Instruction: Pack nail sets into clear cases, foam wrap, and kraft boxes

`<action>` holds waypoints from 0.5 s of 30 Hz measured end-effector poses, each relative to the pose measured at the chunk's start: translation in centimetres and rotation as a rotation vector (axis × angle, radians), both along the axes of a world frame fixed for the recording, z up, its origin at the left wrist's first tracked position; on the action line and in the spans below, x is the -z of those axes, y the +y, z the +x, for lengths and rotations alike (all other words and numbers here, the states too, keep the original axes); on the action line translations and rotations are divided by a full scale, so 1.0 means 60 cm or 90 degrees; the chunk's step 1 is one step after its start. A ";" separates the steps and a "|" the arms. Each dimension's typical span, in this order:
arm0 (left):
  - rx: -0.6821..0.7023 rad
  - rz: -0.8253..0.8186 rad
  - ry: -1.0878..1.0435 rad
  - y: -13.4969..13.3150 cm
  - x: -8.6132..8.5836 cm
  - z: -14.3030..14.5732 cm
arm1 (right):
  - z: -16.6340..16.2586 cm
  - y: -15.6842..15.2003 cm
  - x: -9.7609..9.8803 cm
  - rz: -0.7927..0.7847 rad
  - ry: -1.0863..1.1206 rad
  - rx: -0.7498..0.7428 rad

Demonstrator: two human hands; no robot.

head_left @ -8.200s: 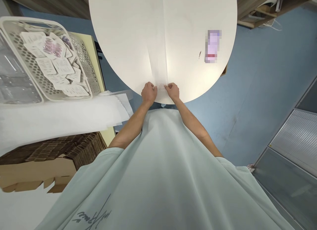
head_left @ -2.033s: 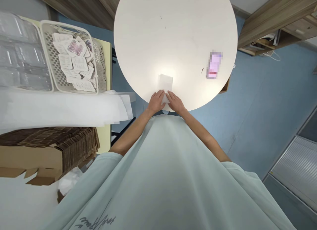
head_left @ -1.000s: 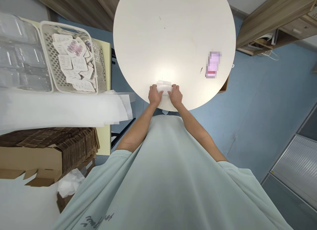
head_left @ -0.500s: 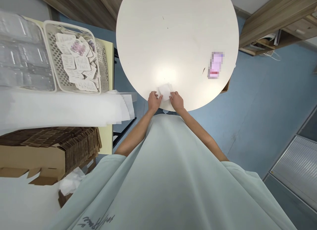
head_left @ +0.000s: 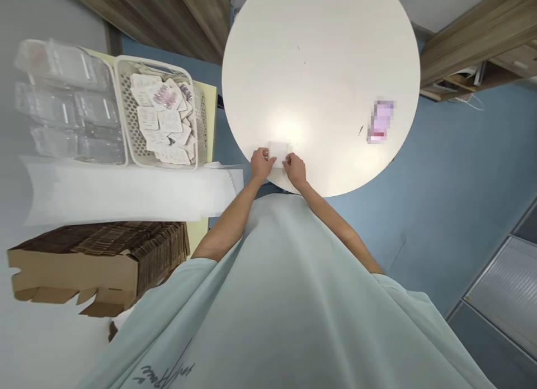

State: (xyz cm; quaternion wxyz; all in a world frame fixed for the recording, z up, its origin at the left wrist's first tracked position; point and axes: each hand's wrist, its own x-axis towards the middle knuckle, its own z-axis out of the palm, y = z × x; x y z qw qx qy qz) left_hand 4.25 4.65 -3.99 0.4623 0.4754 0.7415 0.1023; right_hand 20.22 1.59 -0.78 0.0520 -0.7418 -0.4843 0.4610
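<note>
A small white square packet (head_left: 278,153) lies near the front edge of the round white table (head_left: 335,53); whether it is folded paper or thin foam cannot be made out. My left hand (head_left: 262,164) pinches its lower left edge, with the thumb over the near side and the fingers curled. On the opposite side, my right hand (head_left: 295,170) grips the lower right edge between thumb and fingertips.
A pixelated pinkish item (head_left: 381,121) lies on the table's right. Left of me, a side table (head_left: 212,121) bears a white perforated basket (head_left: 126,118) of cards, clear plastic boxes (head_left: 62,109), white sheets (head_left: 126,194) and flattened cardboard (head_left: 75,271).
The packet has turned from a tilted angle to nearly square with my body. Both hands remain at its edges. The whole view has shifted, with the surroundings appearing further right.
</note>
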 end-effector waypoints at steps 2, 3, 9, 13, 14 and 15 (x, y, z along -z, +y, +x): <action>-0.014 0.012 0.014 0.020 0.003 -0.043 | -0.044 0.026 0.008 -0.002 0.012 -0.012; -0.018 0.015 0.023 0.027 0.003 -0.061 | -0.063 0.037 0.011 -0.004 0.017 -0.018; -0.004 0.065 0.075 0.036 -0.014 -0.091 | -0.096 0.066 0.002 -0.041 0.006 -0.051; 0.038 0.085 0.045 0.010 -0.032 -0.057 | -0.058 0.049 -0.026 -0.054 0.041 -0.119; 0.045 0.087 0.035 0.001 -0.038 -0.049 | -0.046 0.041 -0.033 -0.049 0.049 -0.128; 0.051 0.088 0.026 -0.010 -0.044 -0.042 | -0.035 0.031 -0.040 -0.044 0.057 -0.130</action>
